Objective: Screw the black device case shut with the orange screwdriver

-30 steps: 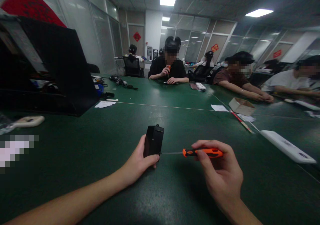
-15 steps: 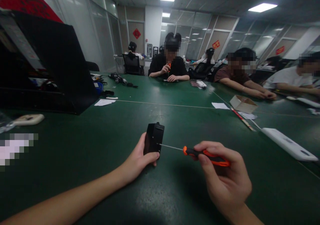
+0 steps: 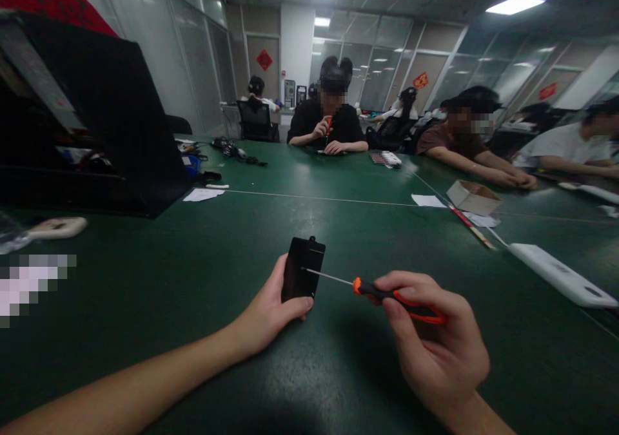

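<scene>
My left hand (image 3: 271, 309) grips a small black box (image 3: 303, 269) and holds it upright on the green table (image 3: 193, 280). My right hand (image 3: 432, 341) is closed round an orange and black screwdriver (image 3: 396, 296). The thin metal shaft points left and its tip touches the face of the box, near the upper part. Both forearms reach in from the bottom edge.
A large black case (image 3: 97, 119) stands at the left. A white power strip (image 3: 556, 274) lies at the right, with a small cardboard box (image 3: 471, 196) and papers behind it. Several people sit round the far and right sides of the table.
The screwdriver tip has moved up the box face, from its lower edge to near its upper part. The box has turned to show its face more. My right hand dropped slightly.
</scene>
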Demonstrator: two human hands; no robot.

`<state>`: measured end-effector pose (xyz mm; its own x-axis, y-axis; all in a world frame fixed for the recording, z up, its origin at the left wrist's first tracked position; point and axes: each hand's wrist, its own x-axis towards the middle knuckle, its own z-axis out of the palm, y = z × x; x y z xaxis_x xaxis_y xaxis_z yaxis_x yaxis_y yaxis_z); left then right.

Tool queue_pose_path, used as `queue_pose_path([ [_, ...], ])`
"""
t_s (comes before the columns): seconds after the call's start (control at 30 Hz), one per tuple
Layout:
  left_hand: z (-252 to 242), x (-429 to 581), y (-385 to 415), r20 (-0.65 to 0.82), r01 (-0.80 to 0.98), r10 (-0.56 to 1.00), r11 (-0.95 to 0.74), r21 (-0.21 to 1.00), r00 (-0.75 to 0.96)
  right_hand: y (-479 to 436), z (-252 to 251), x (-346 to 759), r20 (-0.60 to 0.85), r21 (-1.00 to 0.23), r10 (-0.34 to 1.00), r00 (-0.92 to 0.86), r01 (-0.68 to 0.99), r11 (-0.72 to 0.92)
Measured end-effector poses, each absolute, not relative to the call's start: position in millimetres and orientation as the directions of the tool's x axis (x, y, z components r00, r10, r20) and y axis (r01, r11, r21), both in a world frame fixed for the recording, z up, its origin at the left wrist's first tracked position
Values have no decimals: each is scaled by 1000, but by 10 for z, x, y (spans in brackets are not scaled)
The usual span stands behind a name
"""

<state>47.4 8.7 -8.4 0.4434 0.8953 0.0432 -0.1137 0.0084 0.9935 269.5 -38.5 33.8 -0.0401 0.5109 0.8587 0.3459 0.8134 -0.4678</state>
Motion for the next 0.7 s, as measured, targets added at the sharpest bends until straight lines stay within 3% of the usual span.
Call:
queue_pose_path([
  [0.33, -77, 471, 87, 49, -108, 888, 1, 994, 458, -380, 322, 2683, 887, -407, 459, -56, 373, 834],
  [0.7, -49, 477, 70, 38, -93, 890, 5, 996, 454, -359, 404, 2585, 728, -684, 646, 231, 316, 657],
])
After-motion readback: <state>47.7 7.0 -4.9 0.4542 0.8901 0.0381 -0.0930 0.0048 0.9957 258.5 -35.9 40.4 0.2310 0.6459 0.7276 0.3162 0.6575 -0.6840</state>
